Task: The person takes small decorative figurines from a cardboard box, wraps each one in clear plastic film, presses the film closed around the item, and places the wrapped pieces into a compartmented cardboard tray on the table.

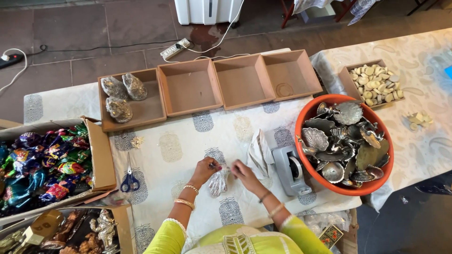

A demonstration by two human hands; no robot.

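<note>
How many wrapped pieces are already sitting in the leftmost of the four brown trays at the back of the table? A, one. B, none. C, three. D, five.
C: the leftmost brown tray holds three wrapped pieces, while the three trays to its right hold none; a fourth wrapped piece lies between the left hand and right hand.

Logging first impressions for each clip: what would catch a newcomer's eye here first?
Probably the orange bowl at right, heaped with silver shell-shaped pieces. At centre, the left hand and right hand hold a clear-wrapped silver item on the printed cloth. Behind stand four brown trays, the leftmost tray holding three wrapped pieces.
</note>
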